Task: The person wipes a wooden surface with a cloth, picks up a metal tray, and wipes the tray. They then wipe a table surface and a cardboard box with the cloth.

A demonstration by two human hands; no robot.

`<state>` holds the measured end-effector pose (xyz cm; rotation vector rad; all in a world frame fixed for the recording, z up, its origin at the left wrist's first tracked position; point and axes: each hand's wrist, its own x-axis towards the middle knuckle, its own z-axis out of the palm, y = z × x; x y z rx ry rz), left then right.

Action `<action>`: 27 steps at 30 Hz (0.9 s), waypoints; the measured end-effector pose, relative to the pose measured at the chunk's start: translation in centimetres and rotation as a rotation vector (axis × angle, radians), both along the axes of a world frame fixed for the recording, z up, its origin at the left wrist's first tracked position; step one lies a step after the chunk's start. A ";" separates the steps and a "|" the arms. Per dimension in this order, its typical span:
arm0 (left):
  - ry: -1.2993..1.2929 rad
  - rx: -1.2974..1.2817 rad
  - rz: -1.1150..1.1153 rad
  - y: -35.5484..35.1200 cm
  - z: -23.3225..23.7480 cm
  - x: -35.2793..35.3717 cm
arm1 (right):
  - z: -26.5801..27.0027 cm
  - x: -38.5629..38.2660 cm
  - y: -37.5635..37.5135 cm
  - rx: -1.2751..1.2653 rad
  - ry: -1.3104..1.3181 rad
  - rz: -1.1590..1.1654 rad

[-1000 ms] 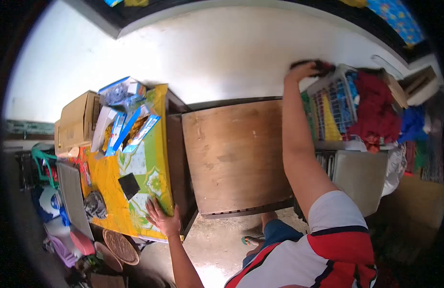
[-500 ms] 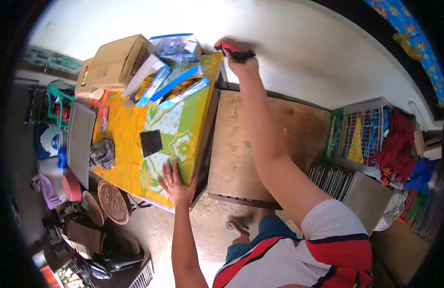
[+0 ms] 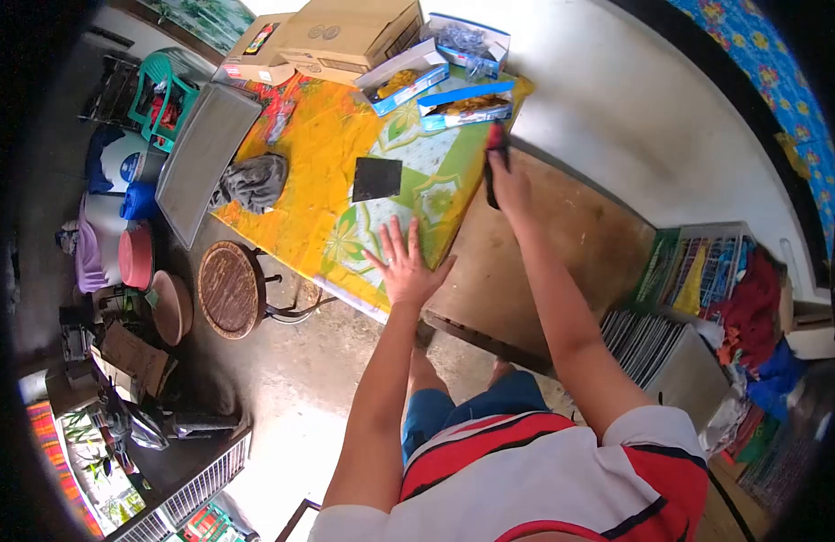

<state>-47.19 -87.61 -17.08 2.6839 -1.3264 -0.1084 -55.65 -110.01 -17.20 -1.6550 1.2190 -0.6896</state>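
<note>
My left hand (image 3: 407, 269) lies flat on the front edge of the table, on a patterned yellow and green tablecloth (image 3: 318, 149), its fingers spread. Just beyond those fingers is a dark square piece (image 3: 377, 180). My right hand (image 3: 511, 185) is closed around a red and black cloth (image 3: 497, 138), beside the table's right edge and over the wooden board surface. Part of the cloth hangs dark below my fingers and is slightly blurred.
Open blue-and-white boxes (image 3: 467, 104) and cardboard boxes (image 3: 350, 36) stand at the table's back. A crumpled grey cloth (image 3: 255, 181) lies toward the left. A lower wooden table (image 3: 562, 226) adjoins on the right. A round stool (image 3: 229, 289) stands left on the floor.
My right hand has come down from the white wall with the red and black cloth, to the table's right edge. The view has turned left; my left hand stays flat on the table.
</note>
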 end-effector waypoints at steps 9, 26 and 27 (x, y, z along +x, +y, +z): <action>0.295 -0.343 0.049 3.0 -1.4 5.8 | -3.6 6.7 8.2 -0.638 0.628 0.225; 0.062 0.162 -0.591 -6.7 2.8 19.8 | 0.1 7.9 14.4 -0.198 0.238 -0.336; 0.048 0.194 -0.601 -7.0 3.0 19.7 | -0.7 8.6 13.2 -0.327 0.434 -0.306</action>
